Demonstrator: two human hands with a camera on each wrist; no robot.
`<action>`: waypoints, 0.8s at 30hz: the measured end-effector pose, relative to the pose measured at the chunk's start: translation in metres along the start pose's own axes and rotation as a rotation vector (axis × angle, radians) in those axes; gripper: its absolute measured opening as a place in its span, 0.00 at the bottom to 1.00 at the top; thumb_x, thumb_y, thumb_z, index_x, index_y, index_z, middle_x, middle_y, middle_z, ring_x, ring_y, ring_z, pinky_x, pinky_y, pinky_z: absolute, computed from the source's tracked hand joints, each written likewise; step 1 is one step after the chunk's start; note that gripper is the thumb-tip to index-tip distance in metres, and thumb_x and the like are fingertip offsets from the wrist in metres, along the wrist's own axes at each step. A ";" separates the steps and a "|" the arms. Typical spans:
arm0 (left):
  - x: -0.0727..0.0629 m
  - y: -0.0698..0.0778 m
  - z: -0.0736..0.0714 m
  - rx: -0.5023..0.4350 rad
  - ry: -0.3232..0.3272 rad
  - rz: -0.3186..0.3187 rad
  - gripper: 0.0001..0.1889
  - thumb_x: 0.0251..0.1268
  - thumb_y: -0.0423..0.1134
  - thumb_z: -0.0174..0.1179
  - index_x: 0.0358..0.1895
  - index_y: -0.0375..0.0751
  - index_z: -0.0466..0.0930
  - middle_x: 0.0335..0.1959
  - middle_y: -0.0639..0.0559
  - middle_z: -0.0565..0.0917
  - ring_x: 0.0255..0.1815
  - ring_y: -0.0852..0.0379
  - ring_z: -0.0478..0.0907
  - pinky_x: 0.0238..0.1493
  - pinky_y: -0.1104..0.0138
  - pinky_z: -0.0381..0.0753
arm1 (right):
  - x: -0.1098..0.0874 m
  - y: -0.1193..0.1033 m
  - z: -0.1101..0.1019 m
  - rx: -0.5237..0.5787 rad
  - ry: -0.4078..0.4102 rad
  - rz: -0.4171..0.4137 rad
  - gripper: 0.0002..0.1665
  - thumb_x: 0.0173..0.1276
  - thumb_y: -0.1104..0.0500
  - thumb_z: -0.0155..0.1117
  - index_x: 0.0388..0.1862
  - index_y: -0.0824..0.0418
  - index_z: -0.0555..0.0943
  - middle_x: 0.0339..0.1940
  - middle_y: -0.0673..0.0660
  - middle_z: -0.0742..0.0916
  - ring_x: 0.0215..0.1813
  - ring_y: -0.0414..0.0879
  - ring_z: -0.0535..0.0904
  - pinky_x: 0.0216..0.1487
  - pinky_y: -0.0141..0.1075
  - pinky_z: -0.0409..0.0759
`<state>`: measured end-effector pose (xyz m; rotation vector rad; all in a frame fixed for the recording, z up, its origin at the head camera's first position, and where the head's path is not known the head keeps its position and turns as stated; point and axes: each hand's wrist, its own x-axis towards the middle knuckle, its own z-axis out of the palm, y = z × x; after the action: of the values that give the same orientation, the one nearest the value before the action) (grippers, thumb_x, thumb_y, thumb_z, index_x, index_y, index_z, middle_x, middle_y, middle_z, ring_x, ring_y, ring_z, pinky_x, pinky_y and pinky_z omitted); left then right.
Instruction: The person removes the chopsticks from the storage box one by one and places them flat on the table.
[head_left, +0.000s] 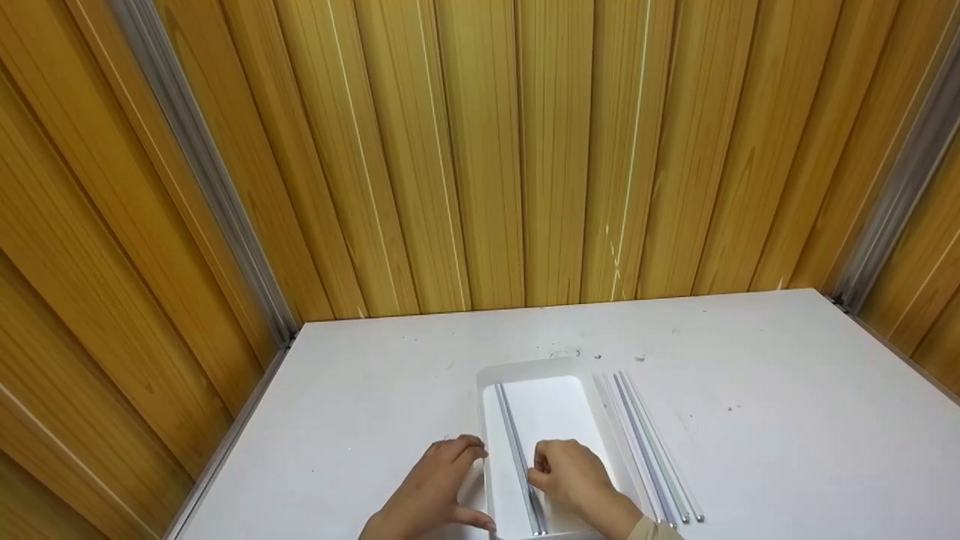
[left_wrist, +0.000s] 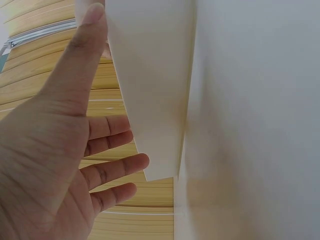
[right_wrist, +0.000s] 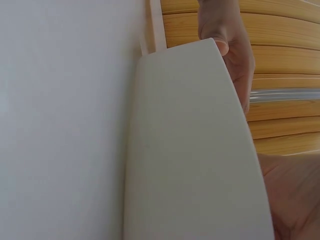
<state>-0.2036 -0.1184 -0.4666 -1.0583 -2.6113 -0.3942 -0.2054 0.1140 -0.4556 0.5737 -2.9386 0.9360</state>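
Observation:
A white rectangular tray lies lengthwise before me, with a pair of silver metal chopsticks along its left side. My left hand is at the tray's left wall, fingertips and thumb spread against it. In the left wrist view, these fingers reach the wall's edge, held apart from one another. My right hand is over the tray's inside with bent fingers, its fingertips right beside the silver chopsticks. I cannot tell whether it pinches them. The tray's outer wall hides the chopsticks in the right wrist view.
Several more chopsticks, in pale and silver tones, lie side by side on the table right of the tray. The white table carries small dark marks. Wood-grain panels and metal corner posts enclose it.

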 end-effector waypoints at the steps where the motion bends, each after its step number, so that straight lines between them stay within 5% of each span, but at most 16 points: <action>1: 0.000 0.000 0.000 -0.001 -0.001 -0.002 0.45 0.37 0.74 0.59 0.54 0.41 0.75 0.58 0.51 0.77 0.57 0.54 0.75 0.63 0.59 0.77 | 0.000 -0.001 0.001 -0.005 -0.002 0.004 0.09 0.58 0.57 0.65 0.21 0.57 0.77 0.16 0.45 0.77 0.20 0.35 0.68 0.19 0.26 0.68; 24: 0.002 0.003 -0.001 0.003 -0.001 0.003 0.45 0.37 0.73 0.60 0.55 0.40 0.76 0.58 0.51 0.77 0.57 0.54 0.76 0.64 0.59 0.76 | -0.005 0.001 0.010 -0.059 -0.034 0.072 0.12 0.53 0.58 0.65 0.16 0.56 0.73 0.15 0.46 0.76 0.20 0.39 0.69 0.19 0.29 0.69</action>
<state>-0.2031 -0.1155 -0.4646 -1.0619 -2.6098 -0.3889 -0.2000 0.1113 -0.4653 0.4891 -3.0249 0.8497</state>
